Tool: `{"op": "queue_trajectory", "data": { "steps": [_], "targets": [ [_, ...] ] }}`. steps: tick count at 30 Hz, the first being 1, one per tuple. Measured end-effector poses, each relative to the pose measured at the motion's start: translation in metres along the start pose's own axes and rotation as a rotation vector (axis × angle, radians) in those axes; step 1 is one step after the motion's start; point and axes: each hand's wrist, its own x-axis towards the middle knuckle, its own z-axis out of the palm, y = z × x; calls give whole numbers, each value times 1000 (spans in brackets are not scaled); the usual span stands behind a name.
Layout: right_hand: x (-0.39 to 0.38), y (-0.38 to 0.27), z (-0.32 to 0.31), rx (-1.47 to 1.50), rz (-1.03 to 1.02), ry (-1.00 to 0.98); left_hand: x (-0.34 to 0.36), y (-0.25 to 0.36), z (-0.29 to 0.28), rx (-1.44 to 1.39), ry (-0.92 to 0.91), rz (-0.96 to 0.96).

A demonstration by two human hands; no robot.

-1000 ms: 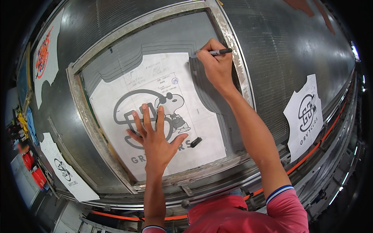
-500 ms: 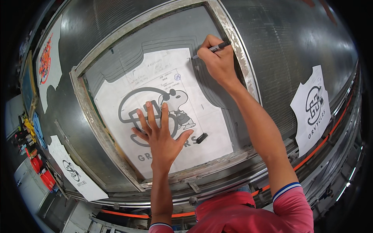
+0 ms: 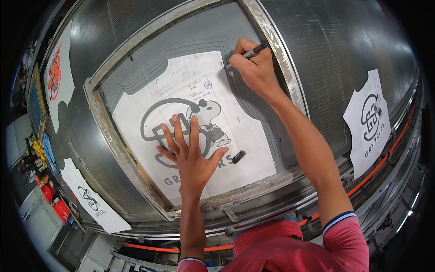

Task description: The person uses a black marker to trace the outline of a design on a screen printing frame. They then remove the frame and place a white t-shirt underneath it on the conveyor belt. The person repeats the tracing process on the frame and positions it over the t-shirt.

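A white shirt-shaped paper (image 3: 251,143) printed with a large grey logo and a cartoon dog lies flat within a framed printing screen (image 3: 286,61). My left hand (image 3: 192,156) is spread open on the paper, fingers over the logo. In my right hand (image 3: 256,70), at the upper right, is a grey and black marker pen (image 3: 254,51), gripped between thumb and fingers. Its uncapped tip points at the paper's upper right edge, beside a drawn corner mark. The black marker cap (image 3: 239,157) rests on the paper, right of my left thumb.
Thin outlines surround the paper on the grey mesh (image 3: 199,29). The screen frame sits on a long dark table (image 3: 326,54). Other printed paper cutouts lie at right (image 3: 370,122), lower left (image 3: 93,199) and upper left (image 3: 61,81). An orange strip (image 3: 376,170) runs along the near side.
The whole view has shifted slightly. Against the paper, the marker tip has moved a little toward me along its right edge. My left hand stays in place on the paper.
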Motion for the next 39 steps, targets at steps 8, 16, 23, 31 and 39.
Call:
{"op": "queue_trajectory", "data": {
  "steps": [8, 16, 23, 31, 39],
  "targets": [
    [-2, 1, -2, -3, 0, -24, 0, 3, -1, 44, 3, -17],
    [-5, 0, -2, 5, -4, -47, -1, 1, 1, 43, 14, -7],
    [-9, 0, -4, 6, -7, -66, 0, 2, 1, 47, 12, -2],
    [-17, -5, -9, 0, 6, -90, 0, 2, 0, 52, 11, 3],
    [-25, -7, -14, -33, 47, -174, 0, -2, 5, -2, 21, 8]
  ]
}}
